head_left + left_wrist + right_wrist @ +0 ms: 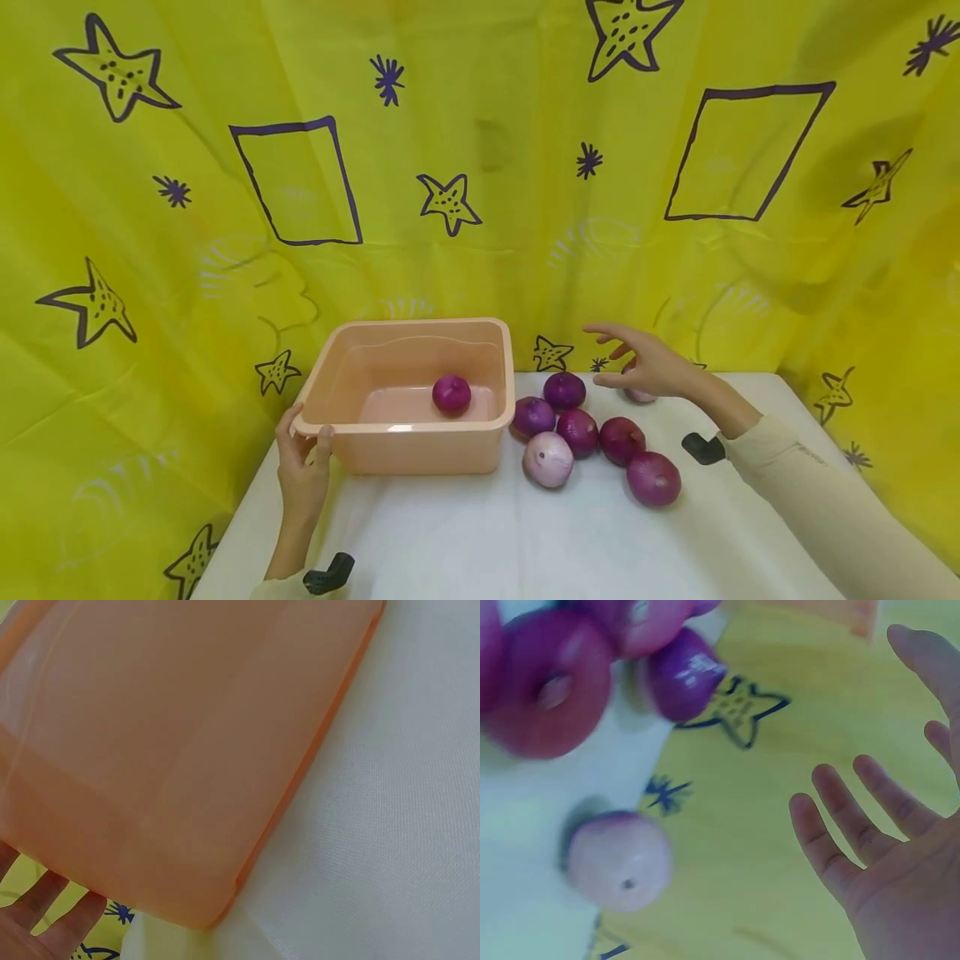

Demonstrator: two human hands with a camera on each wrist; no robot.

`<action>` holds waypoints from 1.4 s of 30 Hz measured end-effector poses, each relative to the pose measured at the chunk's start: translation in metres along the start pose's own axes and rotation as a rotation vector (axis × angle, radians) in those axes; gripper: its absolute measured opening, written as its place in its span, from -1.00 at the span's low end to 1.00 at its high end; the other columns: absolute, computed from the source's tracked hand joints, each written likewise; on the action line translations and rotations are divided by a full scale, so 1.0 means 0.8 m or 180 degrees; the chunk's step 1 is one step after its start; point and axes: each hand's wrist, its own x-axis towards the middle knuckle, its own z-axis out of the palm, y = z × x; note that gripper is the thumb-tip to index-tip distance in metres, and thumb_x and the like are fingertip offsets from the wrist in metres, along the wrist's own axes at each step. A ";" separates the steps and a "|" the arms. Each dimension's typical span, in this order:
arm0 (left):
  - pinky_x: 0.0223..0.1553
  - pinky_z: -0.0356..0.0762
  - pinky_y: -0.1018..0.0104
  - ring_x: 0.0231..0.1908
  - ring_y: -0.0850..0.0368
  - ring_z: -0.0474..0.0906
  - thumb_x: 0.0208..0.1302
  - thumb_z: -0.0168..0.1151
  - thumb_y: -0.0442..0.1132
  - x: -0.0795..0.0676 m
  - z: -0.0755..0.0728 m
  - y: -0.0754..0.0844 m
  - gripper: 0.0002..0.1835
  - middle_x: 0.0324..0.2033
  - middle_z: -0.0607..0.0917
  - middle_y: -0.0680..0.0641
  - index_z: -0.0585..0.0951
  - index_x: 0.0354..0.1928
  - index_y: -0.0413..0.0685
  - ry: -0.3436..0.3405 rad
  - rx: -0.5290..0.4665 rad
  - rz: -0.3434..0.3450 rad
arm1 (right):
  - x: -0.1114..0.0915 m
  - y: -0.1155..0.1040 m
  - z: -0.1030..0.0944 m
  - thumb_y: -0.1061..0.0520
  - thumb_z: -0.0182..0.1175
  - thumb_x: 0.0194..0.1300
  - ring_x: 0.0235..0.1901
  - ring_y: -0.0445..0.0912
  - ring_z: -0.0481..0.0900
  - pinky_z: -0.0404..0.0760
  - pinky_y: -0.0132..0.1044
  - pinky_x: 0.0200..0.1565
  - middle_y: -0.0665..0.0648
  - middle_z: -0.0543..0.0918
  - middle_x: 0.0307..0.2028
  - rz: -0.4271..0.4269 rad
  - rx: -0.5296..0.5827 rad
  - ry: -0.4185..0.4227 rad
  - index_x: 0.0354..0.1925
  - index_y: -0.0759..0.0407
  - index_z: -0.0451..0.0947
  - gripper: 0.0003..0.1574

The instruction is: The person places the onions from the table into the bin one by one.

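Note:
A peach plastic basin stands on the table with one red onion inside. My left hand holds its near left corner, thumb at the front and fingers around the left side; the left wrist view shows several fingertips against the basin wall. Raised over the table's back right, my right hand has its fingers spread and carries nothing. A pale onion lies near that hand, partly hidden behind it in the head view. To the basin's right sit several onions, among them a dark purple one and a whitish one.
A white cloth covers the table. Behind it and at both sides hangs a yellow curtain with drawn stars and frames. At the front right of the group lies a red onion. Each wrist bears a dark device.

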 end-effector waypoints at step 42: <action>-0.08 0.47 0.74 0.17 -0.02 0.41 0.58 0.08 -0.12 0.000 0.000 -0.003 -0.34 0.53 0.25 -0.12 0.08 0.58 0.20 -0.0027 0.0083 -0.0101 | -0.057 0.172 0.042 0.24 0.57 0.08 -0.26 0.08 0.59 0.65 -0.09 -0.19 0.49 0.57 0.09 0.0585 -0.0211 0.0326 0.35 0.33 0.34 -0.05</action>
